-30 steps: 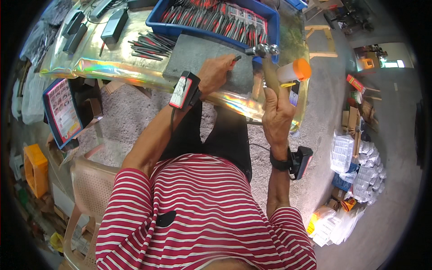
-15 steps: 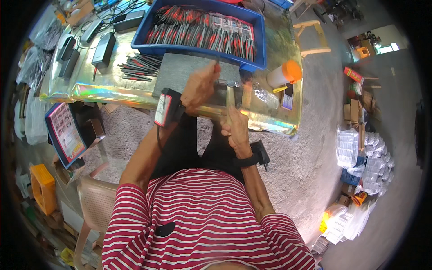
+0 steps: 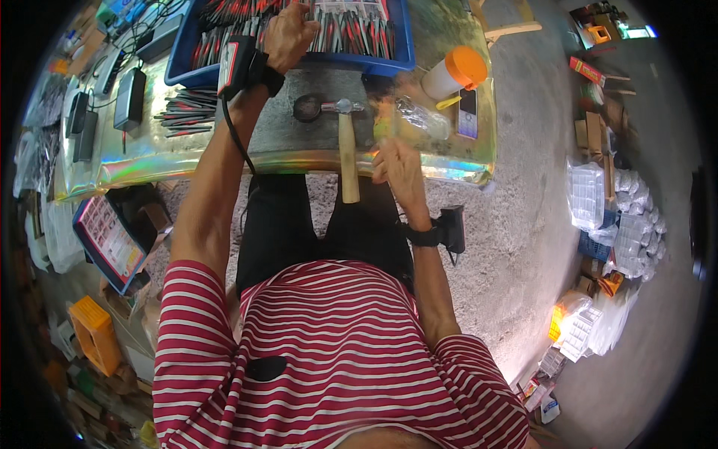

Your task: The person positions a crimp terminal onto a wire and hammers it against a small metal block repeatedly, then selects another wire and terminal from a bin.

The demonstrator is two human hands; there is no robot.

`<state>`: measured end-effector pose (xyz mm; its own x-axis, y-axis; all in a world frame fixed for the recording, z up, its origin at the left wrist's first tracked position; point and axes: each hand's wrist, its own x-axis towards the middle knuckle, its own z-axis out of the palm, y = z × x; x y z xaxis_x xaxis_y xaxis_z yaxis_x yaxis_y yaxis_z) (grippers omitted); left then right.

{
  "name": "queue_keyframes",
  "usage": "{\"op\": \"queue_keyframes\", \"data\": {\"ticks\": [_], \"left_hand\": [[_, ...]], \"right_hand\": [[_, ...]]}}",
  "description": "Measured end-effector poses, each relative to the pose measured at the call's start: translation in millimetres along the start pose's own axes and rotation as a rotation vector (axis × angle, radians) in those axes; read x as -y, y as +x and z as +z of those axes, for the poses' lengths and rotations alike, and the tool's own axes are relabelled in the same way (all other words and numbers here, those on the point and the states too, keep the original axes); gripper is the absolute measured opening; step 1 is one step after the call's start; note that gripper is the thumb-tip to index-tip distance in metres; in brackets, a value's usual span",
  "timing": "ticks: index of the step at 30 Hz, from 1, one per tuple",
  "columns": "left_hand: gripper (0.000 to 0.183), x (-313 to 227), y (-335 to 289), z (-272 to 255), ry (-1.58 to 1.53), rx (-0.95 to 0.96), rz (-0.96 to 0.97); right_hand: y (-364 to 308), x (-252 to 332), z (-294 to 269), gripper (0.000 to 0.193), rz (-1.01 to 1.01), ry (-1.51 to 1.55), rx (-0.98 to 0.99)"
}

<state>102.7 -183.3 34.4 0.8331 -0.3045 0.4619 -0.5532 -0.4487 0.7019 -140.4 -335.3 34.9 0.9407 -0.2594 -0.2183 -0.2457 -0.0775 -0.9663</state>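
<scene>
- Far left on the gold-covered surface, a black box-shaped device stands near a loose pile of slim black-and-red pieces.
- The left of the person's hands reaches over the blue bin, which holds rows of similar pieces; its fingers are bent, and whether they pinch one cannot be told.
- Nearer, a grey slab bears the hammer, its wooden handle jutting past the near edge.
- The right hand, fingers loosely curled, is just right of the handle, apart from it; its grip is unclear.
- Farther right are a crumpled clear bag and an orange-capped bottle.
</scene>
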Motion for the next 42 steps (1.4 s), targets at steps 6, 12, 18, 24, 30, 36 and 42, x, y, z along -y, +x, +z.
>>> {"op": "queue_keyframes", "data": {"ticks": [6, 12, 18, 24, 30, 36, 42], "left_hand": [[0.038, 23, 15, 25, 0.219, 0.053, -0.009], [0.031, 40, 9, 39, 0.376, 0.053, -0.024], [0.023, 15, -3, 20, 0.065, 0.043, 0.028], [0.02, -47, -64, -25, -0.586, -0.241, -0.131], [0.015, -35, -141, -79, -0.669, -0.539, -0.348], [0.014, 6, -193, -106, -0.667, -0.68, -0.472], [0.016, 9, -200, -112, -0.519, -0.7, -0.655]], "right_hand": [[52, -43, -30, 0.012, -0.229, -0.305, -0.311], [62, -45, -31, 0.008, -0.426, -0.654, -0.469], [68, -48, -32, 0.009, -0.471, -0.8, -0.463], [72, -50, -36, 0.01, -0.502, -0.92, -0.421], [77, -51, -38, 0.007, -0.548, -1.025, -0.363], [83, -60, -50, 0.01, -0.548, -1.247, -0.223], [87, -63, -61, 0.02, -0.62, -1.327, -0.156]]}}
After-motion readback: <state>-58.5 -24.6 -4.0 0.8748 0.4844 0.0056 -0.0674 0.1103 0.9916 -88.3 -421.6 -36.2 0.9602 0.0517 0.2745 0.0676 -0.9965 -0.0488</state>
